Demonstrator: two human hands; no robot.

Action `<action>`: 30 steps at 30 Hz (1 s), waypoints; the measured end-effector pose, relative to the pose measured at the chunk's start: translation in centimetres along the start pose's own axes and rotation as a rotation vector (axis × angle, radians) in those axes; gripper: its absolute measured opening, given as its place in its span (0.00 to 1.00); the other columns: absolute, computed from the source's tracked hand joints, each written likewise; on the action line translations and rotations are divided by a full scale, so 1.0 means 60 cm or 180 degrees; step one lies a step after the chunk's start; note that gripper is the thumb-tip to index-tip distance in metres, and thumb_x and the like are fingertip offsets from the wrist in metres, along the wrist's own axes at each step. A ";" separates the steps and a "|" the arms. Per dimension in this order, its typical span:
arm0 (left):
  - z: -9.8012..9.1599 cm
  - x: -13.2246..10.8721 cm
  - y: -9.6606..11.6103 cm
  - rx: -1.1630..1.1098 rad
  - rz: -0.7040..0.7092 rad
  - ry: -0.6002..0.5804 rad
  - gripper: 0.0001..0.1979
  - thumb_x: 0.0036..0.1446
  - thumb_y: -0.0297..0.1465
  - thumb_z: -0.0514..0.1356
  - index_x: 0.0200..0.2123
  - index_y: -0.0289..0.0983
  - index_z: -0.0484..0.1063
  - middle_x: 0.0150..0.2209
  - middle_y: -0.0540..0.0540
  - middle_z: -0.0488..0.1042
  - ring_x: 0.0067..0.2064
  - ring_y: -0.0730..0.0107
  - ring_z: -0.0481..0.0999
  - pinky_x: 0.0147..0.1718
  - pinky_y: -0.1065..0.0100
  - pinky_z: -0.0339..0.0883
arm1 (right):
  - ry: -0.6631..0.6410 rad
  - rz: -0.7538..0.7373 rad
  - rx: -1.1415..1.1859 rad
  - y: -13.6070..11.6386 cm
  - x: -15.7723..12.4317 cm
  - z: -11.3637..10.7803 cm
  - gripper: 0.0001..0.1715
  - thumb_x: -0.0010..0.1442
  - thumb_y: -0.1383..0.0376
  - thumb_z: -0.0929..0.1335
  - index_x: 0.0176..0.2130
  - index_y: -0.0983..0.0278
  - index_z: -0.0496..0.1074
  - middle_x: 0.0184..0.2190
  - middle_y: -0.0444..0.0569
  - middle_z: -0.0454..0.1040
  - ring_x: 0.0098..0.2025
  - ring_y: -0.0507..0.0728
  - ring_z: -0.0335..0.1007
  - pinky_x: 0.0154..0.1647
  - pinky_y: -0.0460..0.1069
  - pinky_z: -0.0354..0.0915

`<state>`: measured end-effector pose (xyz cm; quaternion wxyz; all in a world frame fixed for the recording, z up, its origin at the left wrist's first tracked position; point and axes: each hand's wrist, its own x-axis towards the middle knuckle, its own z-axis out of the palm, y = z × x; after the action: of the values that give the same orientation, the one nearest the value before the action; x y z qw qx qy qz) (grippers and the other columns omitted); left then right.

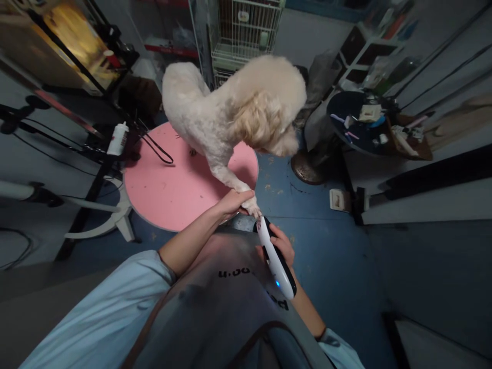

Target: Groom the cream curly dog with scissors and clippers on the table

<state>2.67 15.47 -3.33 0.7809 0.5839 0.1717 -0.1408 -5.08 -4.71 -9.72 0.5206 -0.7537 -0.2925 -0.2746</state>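
A small white dog (234,110) stands on a round pink grooming table (169,189), head bent down to the right. My left hand (232,201) is closed around the dog's front paw (251,206) at the table's near edge. My right hand (282,246) grips a white and black electric clipper (274,259) with a blue light on it. The clipper's head points up and touches the paw's toes.
A white bottle (117,138) sits on a black stand left of the table. A dark round side table (361,128) with small tools stands at the right. A wire cage (246,31) is behind the dog. Blue floor (338,256) lies to the right.
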 end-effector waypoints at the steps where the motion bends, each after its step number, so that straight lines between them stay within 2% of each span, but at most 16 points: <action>1: 0.000 0.000 0.000 -0.0055 0.0025 0.0018 0.08 0.49 0.32 0.60 0.25 0.33 0.66 0.19 0.46 0.72 0.20 0.70 0.72 0.16 0.73 0.62 | -0.0130 0.0193 0.0114 0.002 -0.001 -0.001 0.26 0.44 0.66 0.78 0.43 0.55 0.70 0.52 0.50 0.76 0.49 0.64 0.77 0.45 0.59 0.77; 3: 0.000 -0.001 0.001 -0.0171 0.0077 0.0079 0.08 0.49 0.32 0.61 0.25 0.33 0.66 0.19 0.47 0.71 0.19 0.71 0.72 0.16 0.74 0.60 | -0.0310 0.0564 0.0375 0.005 0.001 -0.003 0.26 0.41 0.67 0.79 0.40 0.54 0.72 0.51 0.49 0.77 0.49 0.65 0.77 0.46 0.60 0.76; 6: -0.001 -0.002 0.004 -0.0318 0.0093 0.0082 0.08 0.49 0.31 0.61 0.25 0.33 0.66 0.19 0.46 0.72 0.20 0.70 0.73 0.17 0.73 0.62 | -0.0262 0.0864 0.0688 0.003 0.013 -0.005 0.25 0.37 0.67 0.79 0.37 0.55 0.74 0.49 0.49 0.78 0.48 0.65 0.77 0.46 0.61 0.75; 10: -0.003 0.001 0.005 -0.0808 0.0123 0.0069 0.09 0.42 0.26 0.61 0.25 0.35 0.62 0.18 0.50 0.69 0.20 0.71 0.72 0.21 0.71 0.67 | -0.0734 0.1057 0.1344 -0.013 0.035 -0.002 0.22 0.44 0.65 0.77 0.40 0.56 0.72 0.49 0.50 0.78 0.51 0.63 0.75 0.50 0.60 0.72; 12: -0.005 0.005 -0.002 -0.0980 0.0198 0.0085 0.12 0.39 0.25 0.63 0.25 0.35 0.60 0.18 0.53 0.67 0.20 0.73 0.71 0.21 0.72 0.67 | -0.0370 0.1402 0.1822 -0.017 0.040 0.001 0.22 0.49 0.63 0.75 0.43 0.55 0.69 0.49 0.49 0.77 0.49 0.60 0.76 0.49 0.58 0.71; 14: -0.008 0.011 -0.014 -0.0969 0.0306 0.0019 0.13 0.37 0.26 0.64 0.25 0.35 0.60 0.18 0.54 0.67 0.19 0.74 0.70 0.19 0.73 0.66 | 0.0247 0.1972 0.2257 -0.015 0.043 0.005 0.24 0.52 0.60 0.75 0.46 0.54 0.65 0.51 0.47 0.76 0.39 0.55 0.77 0.42 0.53 0.72; 16: -0.011 0.016 -0.027 -0.0898 0.0391 -0.0057 0.14 0.35 0.28 0.64 0.25 0.35 0.60 0.18 0.54 0.68 0.19 0.73 0.71 0.18 0.73 0.66 | 0.0525 0.2512 0.2609 -0.007 0.047 0.011 0.27 0.51 0.57 0.75 0.46 0.55 0.62 0.51 0.47 0.76 0.28 0.50 0.73 0.33 0.49 0.70; 18: -0.013 0.020 -0.038 -0.0871 0.0418 -0.0095 0.15 0.35 0.30 0.64 0.25 0.36 0.60 0.19 0.53 0.70 0.19 0.72 0.71 0.18 0.73 0.66 | 0.0577 0.2865 0.2883 0.001 0.055 0.017 0.27 0.49 0.54 0.76 0.42 0.56 0.61 0.47 0.46 0.78 0.21 0.47 0.66 0.26 0.45 0.66; 21: -0.014 0.022 -0.046 -0.0842 0.0395 -0.0172 0.17 0.36 0.33 0.65 0.27 0.37 0.59 0.20 0.51 0.72 0.20 0.69 0.73 0.17 0.71 0.67 | 0.0666 0.3184 0.3049 0.007 0.065 0.028 0.28 0.49 0.51 0.75 0.38 0.57 0.58 0.39 0.44 0.80 0.18 0.46 0.60 0.21 0.44 0.60; 23: -0.013 0.021 -0.046 -0.0843 0.0431 -0.0244 0.18 0.37 0.34 0.65 0.27 0.37 0.59 0.21 0.51 0.72 0.19 0.69 0.73 0.17 0.70 0.67 | 0.0661 0.3336 0.3052 0.006 0.068 0.036 0.29 0.47 0.50 0.75 0.38 0.57 0.58 0.37 0.43 0.80 0.18 0.47 0.60 0.21 0.45 0.61; 26: -0.011 0.020 -0.043 -0.0958 0.0517 -0.0282 0.18 0.38 0.33 0.65 0.27 0.38 0.57 0.21 0.53 0.71 0.20 0.72 0.72 0.18 0.71 0.67 | 0.0720 0.3397 0.3131 0.006 0.065 0.046 0.30 0.46 0.50 0.75 0.39 0.56 0.59 0.41 0.45 0.80 0.20 0.48 0.64 0.24 0.46 0.63; 30: -0.008 0.018 -0.039 -0.1015 0.0580 -0.0182 0.19 0.38 0.32 0.65 0.27 0.38 0.55 0.21 0.54 0.70 0.21 0.74 0.72 0.19 0.73 0.67 | 0.0800 0.3476 0.3219 0.010 0.058 0.052 0.24 0.51 0.50 0.72 0.40 0.56 0.60 0.39 0.44 0.80 0.19 0.48 0.62 0.22 0.45 0.63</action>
<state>2.62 15.24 -5.97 0.8776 0.4615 0.1160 -0.0570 -1.95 -1.39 -8.57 0.8946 -0.4238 0.0938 0.1062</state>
